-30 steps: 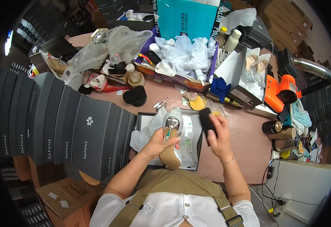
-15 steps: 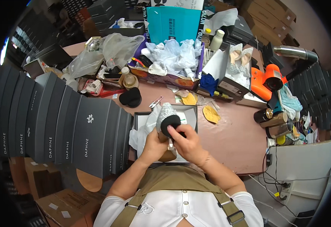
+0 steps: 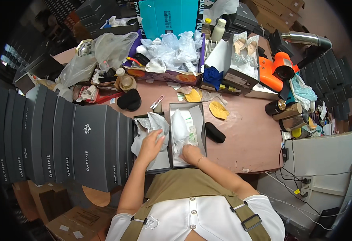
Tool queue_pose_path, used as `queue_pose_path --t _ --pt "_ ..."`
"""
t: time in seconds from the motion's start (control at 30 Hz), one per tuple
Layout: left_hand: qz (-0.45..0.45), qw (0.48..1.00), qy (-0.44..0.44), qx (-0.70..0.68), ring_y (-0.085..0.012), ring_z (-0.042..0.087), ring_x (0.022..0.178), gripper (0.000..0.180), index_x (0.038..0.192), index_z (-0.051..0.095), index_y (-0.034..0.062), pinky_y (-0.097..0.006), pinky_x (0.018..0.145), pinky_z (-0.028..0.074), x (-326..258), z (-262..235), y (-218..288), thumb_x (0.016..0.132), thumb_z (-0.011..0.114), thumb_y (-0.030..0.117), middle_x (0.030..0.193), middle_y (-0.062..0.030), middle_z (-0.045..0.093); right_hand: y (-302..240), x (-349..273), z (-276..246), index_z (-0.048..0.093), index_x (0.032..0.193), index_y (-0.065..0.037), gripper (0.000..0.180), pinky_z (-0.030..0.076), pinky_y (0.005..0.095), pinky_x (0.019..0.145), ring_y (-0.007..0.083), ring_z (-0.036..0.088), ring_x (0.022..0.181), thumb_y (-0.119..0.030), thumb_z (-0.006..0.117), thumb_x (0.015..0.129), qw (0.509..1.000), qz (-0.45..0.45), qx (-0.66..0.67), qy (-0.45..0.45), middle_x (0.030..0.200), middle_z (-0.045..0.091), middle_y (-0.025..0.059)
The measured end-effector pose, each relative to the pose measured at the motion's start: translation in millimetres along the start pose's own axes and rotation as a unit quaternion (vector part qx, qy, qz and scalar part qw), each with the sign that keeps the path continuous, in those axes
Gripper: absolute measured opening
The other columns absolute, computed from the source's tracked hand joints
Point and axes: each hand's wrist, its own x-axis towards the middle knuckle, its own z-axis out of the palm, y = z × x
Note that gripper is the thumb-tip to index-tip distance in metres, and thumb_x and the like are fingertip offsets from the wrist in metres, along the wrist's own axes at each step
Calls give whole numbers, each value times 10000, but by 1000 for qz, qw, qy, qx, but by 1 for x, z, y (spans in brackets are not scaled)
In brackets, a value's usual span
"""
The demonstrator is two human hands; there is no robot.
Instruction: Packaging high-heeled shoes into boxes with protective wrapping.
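Two shallow grey shoe-box halves lie side by side before me. In the right half [image 3: 204, 148] a long white tissue-paper bundle [image 3: 179, 126] rests beside printed green-and-white slips [image 3: 192, 134]. My right hand [image 3: 192, 154] is closed at the bundle's near end, fingertips in the crumpled tissue. My left hand [image 3: 151, 146] is over the left half [image 3: 160, 162], fingers stretched and apart, against loose white paper [image 3: 160, 123]. A silver glittery shoe [image 3: 143, 122] shows partly beneath that paper. A black oval pad [image 3: 215, 133] lies on the table right of the boxes.
Grey shoe boxes [image 3: 97, 148] stand in a row at left. Beyond my hands are small snips [image 3: 157, 102], another black pad [image 3: 129, 100] and yellow cloths [image 3: 218, 110]. A purple carton [image 3: 164, 75] of plastic bags and an orange heat blower [image 3: 278, 69] stand farther back.
The black pad has left my right hand and lies on the table. The silver shoe is no longer held up. My hands have moved apart, down to the two box halves.
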Motion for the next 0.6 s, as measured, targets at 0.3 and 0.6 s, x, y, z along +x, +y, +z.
queue_pose_path --t 0.3,0.6 --pt "-175 838 49 -514 -255 489 1186 718 1315 401 -7 -387 997 398 26 16 32 798 720 376 1233 -176 526 -29 -61 -129 615 891 3 221 467 440 724 339 613 758 -189 603 783 976 -179 123 -19 818 632 161" --pt "-221 639 174 -716 -325 595 1034 480 1124 557 -18 -455 966 444 31 21 11 786 498 318 1128 -161 612 -100 -59 -83 602 1059 -43 236 321 477 1043 346 464 1192 -147 606 847 904 -245 133 323 1127 572 132"
